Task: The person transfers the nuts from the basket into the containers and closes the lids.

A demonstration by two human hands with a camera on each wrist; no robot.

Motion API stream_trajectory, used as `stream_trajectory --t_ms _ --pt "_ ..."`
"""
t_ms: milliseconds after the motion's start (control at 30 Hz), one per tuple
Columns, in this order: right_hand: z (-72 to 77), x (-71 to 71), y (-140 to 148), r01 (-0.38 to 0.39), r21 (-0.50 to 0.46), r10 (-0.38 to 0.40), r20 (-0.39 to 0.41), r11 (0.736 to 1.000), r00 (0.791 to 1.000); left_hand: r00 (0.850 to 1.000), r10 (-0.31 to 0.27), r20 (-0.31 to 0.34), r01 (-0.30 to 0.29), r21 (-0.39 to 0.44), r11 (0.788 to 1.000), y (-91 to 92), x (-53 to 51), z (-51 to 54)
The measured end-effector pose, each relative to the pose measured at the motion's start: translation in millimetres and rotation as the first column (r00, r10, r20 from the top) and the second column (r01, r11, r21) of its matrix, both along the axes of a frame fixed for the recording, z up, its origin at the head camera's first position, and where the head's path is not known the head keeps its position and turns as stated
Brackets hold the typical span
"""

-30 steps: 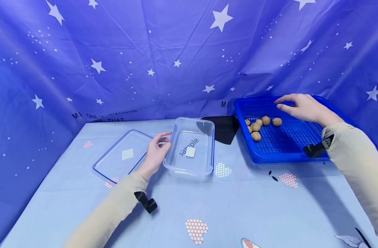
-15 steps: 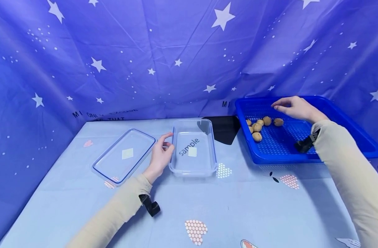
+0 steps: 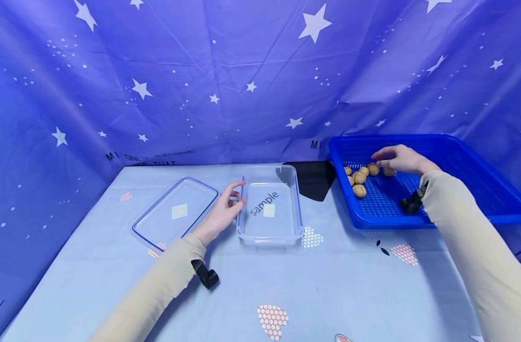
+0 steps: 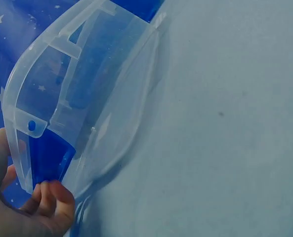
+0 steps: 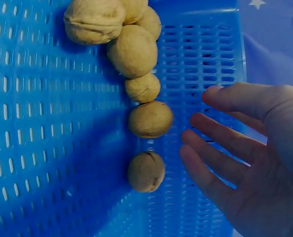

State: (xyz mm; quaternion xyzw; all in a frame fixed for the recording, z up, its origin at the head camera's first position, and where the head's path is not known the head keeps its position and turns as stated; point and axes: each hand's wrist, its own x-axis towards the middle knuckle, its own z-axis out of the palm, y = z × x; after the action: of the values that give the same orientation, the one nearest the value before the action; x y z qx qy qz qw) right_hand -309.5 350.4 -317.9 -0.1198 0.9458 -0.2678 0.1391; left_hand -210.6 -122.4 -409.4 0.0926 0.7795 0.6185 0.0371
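A clear plastic food container [image 3: 269, 232] stands without a lid on the table. My left hand [image 3: 223, 209] is at its left side, fingers loosely bent, fingertips touching the rim and wall. In the left wrist view, several fingers [image 4: 62, 197] lie against one end of the container. My right hand [image 3: 403, 159] reaches low into a blue plastic basket [image 3: 384, 223], over the walnuts [image 3: 359, 191]. In the right wrist view, its fingers [image 5: 225, 133] are spread and slightly bent beside walnuts [image 5: 151, 119], apart from them, with nothing between finger and thumb.
To the left of the container lies its clear lid [image 3: 157, 228] with a blue seal. A white label sits in the container. A starry blue curtain [image 3: 243, 118] hangs behind the table [image 3: 226, 304]. Behind the container's right corner is a black printed patch [image 3: 313, 178].
The container has been turned straighter and shifted slightly right, with my left hand following it. My right hand has come down and left toward the walnuts.
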Motion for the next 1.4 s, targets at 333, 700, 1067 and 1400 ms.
stream_trajectory --t_ms 333,700,1067,1400 --pt "-15.8 -9.8 5.4 0.027 -0.032 -0.024 0.108 0.999 0.994 0.999 -0.031 0.013 0.031 0.006 1.000 1.2 3.9 0.3" --pt "-24.0 -13.4 2.6 -0.073 0.032 0.065 0.185 0.997 0.981 1.000 0.006 -0.019 -0.007 -0.017 1.000 -1.4 6.5 -0.8" --pt "-12.7 -10.5 8.4 -0.013 -0.055 0.022 0.168 0.998 0.986 0.999 0.025 -0.039 -0.026 -0.025 0.999 1.8 7.7 -0.7" --pt "5.8 3.6 3.4 0.040 -0.129 -0.024 0.119 0.991 0.993 0.997 0.053 -0.057 -0.057 -0.074 0.996 4.8 12.4 5.3"
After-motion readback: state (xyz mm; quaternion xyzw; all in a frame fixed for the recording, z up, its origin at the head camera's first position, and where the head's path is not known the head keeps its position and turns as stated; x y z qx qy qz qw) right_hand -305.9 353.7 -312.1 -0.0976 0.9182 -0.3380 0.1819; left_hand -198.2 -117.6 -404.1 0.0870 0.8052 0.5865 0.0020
